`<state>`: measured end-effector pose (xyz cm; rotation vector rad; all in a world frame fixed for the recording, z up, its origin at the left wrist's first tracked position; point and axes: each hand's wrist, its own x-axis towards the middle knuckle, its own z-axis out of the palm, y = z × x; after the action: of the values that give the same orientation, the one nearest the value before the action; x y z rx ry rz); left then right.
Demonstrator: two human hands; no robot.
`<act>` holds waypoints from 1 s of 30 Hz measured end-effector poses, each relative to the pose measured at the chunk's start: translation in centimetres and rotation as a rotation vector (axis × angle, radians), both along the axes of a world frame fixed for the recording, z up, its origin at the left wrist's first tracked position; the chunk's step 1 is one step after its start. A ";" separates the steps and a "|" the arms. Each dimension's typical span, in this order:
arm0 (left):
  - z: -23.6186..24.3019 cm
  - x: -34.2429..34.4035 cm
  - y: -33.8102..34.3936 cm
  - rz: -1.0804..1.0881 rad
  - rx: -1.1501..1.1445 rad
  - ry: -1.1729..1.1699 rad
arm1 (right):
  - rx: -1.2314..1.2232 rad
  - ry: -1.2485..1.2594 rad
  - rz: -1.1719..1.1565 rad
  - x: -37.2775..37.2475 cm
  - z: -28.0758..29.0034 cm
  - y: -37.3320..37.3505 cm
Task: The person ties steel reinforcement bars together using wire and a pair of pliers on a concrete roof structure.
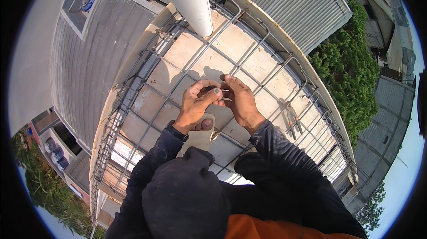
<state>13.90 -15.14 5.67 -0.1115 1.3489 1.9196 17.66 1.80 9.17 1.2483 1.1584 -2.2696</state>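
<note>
My two hands meet above a grid of steel reinforcing bars (198, 71) laid over plywood. My left hand (192, 105) is closed, its thumb pressed toward the curled fingers. Beside it, my right hand (242, 104) has its fingers bent in against the left fingertips. Anything pinched between them is too small or hidden to make out. On the grid to the right lie pliers (293, 121) with red-orange and dark handles, apart from both hands.
A white plastic pipe (192, 5) rises through the far end of the grid. Formwork boards (284, 34) edge the platform, with bent bar ends along them. Corrugated roofs (298, 3) and green foliage (349, 72) lie beyond. My foot, in a beige sandal (200, 137), rests below my hands.
</note>
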 end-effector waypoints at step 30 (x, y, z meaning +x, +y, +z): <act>2.5 -1.1 0.0 -0.492 -0.302 0.376 | 0.813 0.311 0.405 0.5 -2.1 0.9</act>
<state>12.77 -15.09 8.21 0.4175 1.7173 1.3565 18.16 2.69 7.03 0.7512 2.3478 -1.7547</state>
